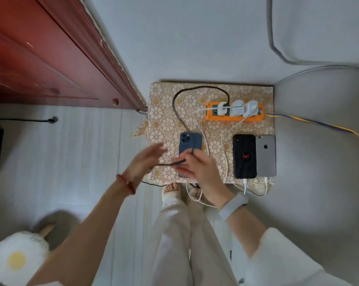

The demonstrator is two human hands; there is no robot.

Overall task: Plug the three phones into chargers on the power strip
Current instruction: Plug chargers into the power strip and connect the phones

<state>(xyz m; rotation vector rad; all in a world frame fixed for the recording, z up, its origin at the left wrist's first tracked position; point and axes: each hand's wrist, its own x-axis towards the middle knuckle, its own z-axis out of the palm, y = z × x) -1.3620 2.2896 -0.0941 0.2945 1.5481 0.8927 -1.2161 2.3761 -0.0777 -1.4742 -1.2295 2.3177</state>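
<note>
We count: phones, three — blue phone (190, 144), black phone (244, 155), grey phone (265, 155). White chargers, three (238, 108), on one orange power strip (211, 117). Black cable, one (176, 100). White cables, two visible (226, 153). Hands, two.

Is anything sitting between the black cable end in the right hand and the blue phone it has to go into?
Nothing separate blocks it. The right hand pinches the black cable directly over the blue phone, but that hand itself covers the phone's near end, so the port is hidden. The left hand hovers open beside it.
</note>
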